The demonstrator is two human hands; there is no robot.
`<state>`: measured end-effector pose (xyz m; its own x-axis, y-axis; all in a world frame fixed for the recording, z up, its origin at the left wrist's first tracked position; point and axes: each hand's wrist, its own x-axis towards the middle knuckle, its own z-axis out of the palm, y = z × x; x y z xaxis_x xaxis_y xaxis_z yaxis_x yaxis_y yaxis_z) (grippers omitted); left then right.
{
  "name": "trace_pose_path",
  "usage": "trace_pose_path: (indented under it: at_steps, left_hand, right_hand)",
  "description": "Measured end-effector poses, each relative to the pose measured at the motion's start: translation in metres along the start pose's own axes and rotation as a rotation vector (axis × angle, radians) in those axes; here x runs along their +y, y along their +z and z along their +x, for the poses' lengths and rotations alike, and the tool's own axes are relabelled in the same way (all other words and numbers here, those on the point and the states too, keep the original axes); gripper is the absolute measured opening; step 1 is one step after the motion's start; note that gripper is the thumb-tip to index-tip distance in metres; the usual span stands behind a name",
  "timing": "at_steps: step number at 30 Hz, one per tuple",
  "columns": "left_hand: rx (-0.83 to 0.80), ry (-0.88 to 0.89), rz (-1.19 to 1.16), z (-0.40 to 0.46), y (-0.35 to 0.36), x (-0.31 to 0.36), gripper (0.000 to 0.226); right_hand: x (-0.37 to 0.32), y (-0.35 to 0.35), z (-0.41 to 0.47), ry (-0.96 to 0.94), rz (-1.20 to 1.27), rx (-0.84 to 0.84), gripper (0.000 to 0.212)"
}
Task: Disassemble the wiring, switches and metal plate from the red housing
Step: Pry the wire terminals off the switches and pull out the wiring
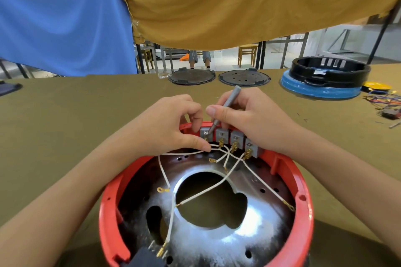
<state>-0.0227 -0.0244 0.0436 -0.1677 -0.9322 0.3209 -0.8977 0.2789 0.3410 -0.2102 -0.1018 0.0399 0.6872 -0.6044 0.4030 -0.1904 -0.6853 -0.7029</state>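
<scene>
Nearest to you, the red housing (104, 208) sits on the olive-green table (65, 119) with its open side up, and its near edge runs out of view at the bottom. Inside the housing, the shiny metal plate (217, 238) fills the bowl, with a large cut-out at its middle and small holes round its rim. White wires (165, 176) with brass ring terminals cross loosely over the plate; several ends lie free, others run up to the far wall of the housing.

On that far wall stands a row of four grey switches (236, 137), side by side. Your left hand (173, 123) has its fingers curled at the leftmost switch, the thumb and a fingertip pinching a white wire just below it. Your right hand (249, 115) grips a grey screwdriver (225, 107), tilted, with its tip set down on the top of that same leftmost switch.

Beyond the housing, at the far edge of the table, two dark round plates (192, 77) lie flat next to each other. To the far right of the housing a black ring-shaped housing (329, 69) is stacked on a blue one (321, 91), and near it lie a yellow disc (377, 86) and a tangle of coloured wires (384, 99). Behind the table hang a blue cloth (60, 17) and a mustard cloth (238, 0).
</scene>
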Motion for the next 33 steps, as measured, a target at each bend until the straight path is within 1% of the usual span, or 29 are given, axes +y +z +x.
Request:
trace_pose_path:
  at_steps: [5,12,16,33]
  left_hand:
    - [-0.007,-0.016,-0.004,-0.0003,0.0002,0.0005,0.040]
    - [-0.002,-0.008,-0.005,-0.0007,-0.0005,0.0009,0.040]
    - [-0.002,-0.009,0.005,-0.0007,-0.0002,0.0006,0.040]
    - [-0.012,-0.019,0.001,-0.0010,-0.0007,0.0024,0.038]
  right_hand:
    - [0.0045,-0.0006,0.0023,0.082,0.067,-0.010,0.033]
    - [0.0040,0.0007,-0.0010,-0.001,0.043,0.021,0.029]
    - [0.0026,0.0007,-0.0012,-0.014,0.015,0.025,0.027]
    - [0.0041,-0.0005,0.0018,0.103,0.081,-0.018,0.034]
